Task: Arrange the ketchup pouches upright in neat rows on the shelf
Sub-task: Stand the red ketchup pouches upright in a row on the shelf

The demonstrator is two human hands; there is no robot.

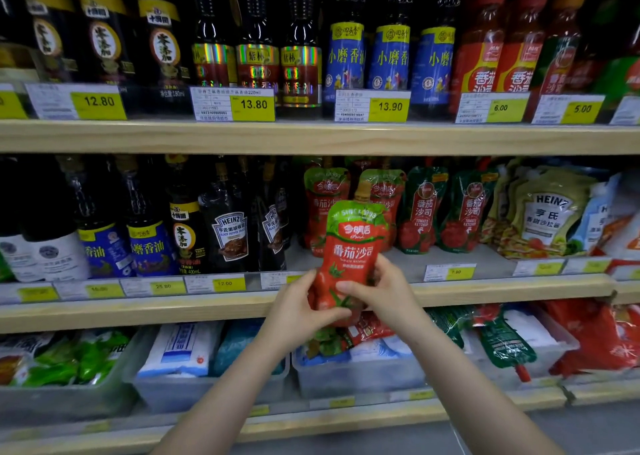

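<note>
Red ketchup pouch point(353, 246) held upright before the middle shelf point(207, 311), left hand point(301, 311) and right hand point(377, 290) both gripping its lower half, matching pouches point(323, 201) standing behind, perhaps slightly leaning, dark sauce bottles point(228, 226) left
</note>
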